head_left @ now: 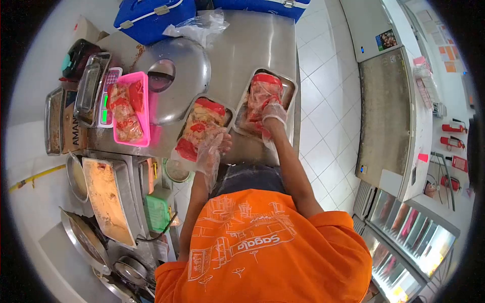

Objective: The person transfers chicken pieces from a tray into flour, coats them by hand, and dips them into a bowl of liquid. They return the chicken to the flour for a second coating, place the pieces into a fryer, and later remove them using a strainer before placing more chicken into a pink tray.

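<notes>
Counter (252, 45): brushed steel, running away from the person in the orange shirt; two blue cooler boxes (151, 15) stand at its far end.
Round lid (194, 76): domed, polished steel, lying left of the trays.
Pink basket (147, 116): hard plastic, oblong, holding bagged red-and-pale food; it sits well left of both hands.
Right tray (291, 86): shallow steel, its long axis pointing nearly straight away from the body.
Left tray (230, 112): the same make, just beside the right tray but angled, near end to the left.
Right bag (262, 88): clear crinkled plastic, lumpy with red and pale pieces, lying lengthwise in the right tray, straight ahead of the right hand.
Left bag (199, 123): a like bag lying lengthwise in the left tray; its near end overhangs the rim toward the left hand.
Right hand (274, 113): in a thin clear glove, the arm stretched farther out; its fingers curl onto the near end of the right bag.
Left hand (212, 149): loosely gloved, closer to the body, touching the left bag's near end; the slack glove hides whether its fingers pinch or lie spread.
</notes>
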A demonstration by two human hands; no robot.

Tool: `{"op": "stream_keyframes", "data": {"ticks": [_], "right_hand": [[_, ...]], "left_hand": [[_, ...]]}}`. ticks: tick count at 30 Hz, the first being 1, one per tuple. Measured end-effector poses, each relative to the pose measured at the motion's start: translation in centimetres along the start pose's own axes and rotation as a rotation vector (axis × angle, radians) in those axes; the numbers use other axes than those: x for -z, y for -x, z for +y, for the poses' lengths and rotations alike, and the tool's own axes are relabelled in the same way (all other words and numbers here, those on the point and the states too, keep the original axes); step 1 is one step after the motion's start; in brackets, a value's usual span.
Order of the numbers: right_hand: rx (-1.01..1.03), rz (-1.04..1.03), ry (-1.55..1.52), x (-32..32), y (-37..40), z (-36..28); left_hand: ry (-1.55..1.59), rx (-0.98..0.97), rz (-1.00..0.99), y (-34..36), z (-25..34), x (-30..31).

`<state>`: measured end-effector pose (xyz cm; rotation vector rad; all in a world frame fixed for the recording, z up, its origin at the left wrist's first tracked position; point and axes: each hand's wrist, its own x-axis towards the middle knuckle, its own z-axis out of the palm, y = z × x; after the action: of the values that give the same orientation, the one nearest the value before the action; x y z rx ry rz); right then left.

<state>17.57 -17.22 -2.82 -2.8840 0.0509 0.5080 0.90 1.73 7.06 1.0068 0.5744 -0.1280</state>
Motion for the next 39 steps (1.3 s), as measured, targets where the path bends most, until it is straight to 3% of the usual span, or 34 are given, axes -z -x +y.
{"op": "stream_keyframes", "data": {"ticks": [3, 9, 12, 14, 15, 16, 17, 18, 20, 21, 22, 24, 25, 26, 28, 29, 30, 32, 33, 36, 38, 39], "right_hand": [[0.057, 0.044, -0.013, -0.1, -0.9, 0.3], [0.223, -0.083, 0.076, 0.1, -2.7, 2.4], [0.183, -0.22, -0.082, 2.3, -1.2, 2.5], [-0.031, -0.041, -0.436, 1.7, 0.7, 3.4], [-0.028, -0.038, -0.436, 2.3, 2.2, 3.4], [0.206, 0.031, -0.479, 3.5, 4.1, 3.0], [0.437, 0.099, -0.519, 4.2, 5.4, 2.7], [0.431, 0.098, -0.52, 4.4, 5.8, 2.8], [0.673, 0.306, -0.34, 4.8, 6.0, 2.8], [0.501, 0.041, -0.547, 6.8, 5.6, 1.9], [0.502, 0.048, -0.554, 6.2, 4.5, 2.2], [0.323, -0.043, -0.172, 2.4, 1.4, 3.6], [0.486, 0.296, 0.01, -1.9, 0.1, 4.3], [0.482, 0.308, 0.005, -1.4, -0.2, 3.7], [0.438, 0.095, 0.029, 0.1, -0.2, 2.3], [0.648, 0.446, 0.045, -1.9, -0.9, 2.7], [0.651, 0.451, 0.042, -0.8, -1.0, 2.0], [0.42, -0.091, 0.204, 2.5, -1.0, 0.2], [0.441, 0.087, 0.17, 1.0, -1.3, 0.4], [0.488, -0.049, 0.244, 0.1, -3.5, -0.2], [0.492, -0.035, 0.18, 0.8, -2.6, 0.0], [0.383, -0.049, 0.122, 0.5, -2.9, 0.0]], "left_hand": [[-0.03, 0.07, 0.043, -0.7, -0.6, -1.0], [-0.105, 0.12, -0.034, -2.7, -2.5, -3.2], [-0.081, 0.171, -0.088, -4.9, -3.9, -5.2], [-0.036, 0.184, -0.078, -6.6, -5.0, -6.9], [0.009, 0.202, -0.065, -7.4, -5.4, -7.8], [0.01, 0.2, -0.064, -8.1, -5.1, -9.0], [0.23, 0.216, -0.092, -8.7, -4.6, -10.2], [0.45, 0.234, -0.12, -9.0, -4.5, -10.9], [0.439, 0.272, -0.074, -9.7, -5.9, -9.8], [0.428, 0.294, -0.032, -10.7, -6.4, -9.0], [0.419, 0.289, -0.035, -11.0, -6.8, -8.4], [0.504, 0.29, 0.039, -11.1, -7.3, -7.4], [0.475, 0.289, 0.048, -10.5, -6.7, -7.7], [0.466, 0.284, 0.038, -10.5, -6.6, -7.8], [0.378, 0.312, 0.084, -10.4, -6.8, -7.9], [0.289, 0.292, 0.057, -10.3, -6.9, -7.8], [0.287, 0.286, 0.057, -10.3, -7.0, -7.8], [0.188, 0.289, -0.011, -10.3, -7.4, -7.7], [0.191, 0.292, -0.029, -10.3, -7.8, -7.4], [0.006, 0.141, -0.027, -10.1, -7.9, -7.6], [0.016, 0.19, -0.015, -9.9, -7.4, -7.9], [0.024, 0.229, -0.005, -10.1, -7.3, -8.0]]}}
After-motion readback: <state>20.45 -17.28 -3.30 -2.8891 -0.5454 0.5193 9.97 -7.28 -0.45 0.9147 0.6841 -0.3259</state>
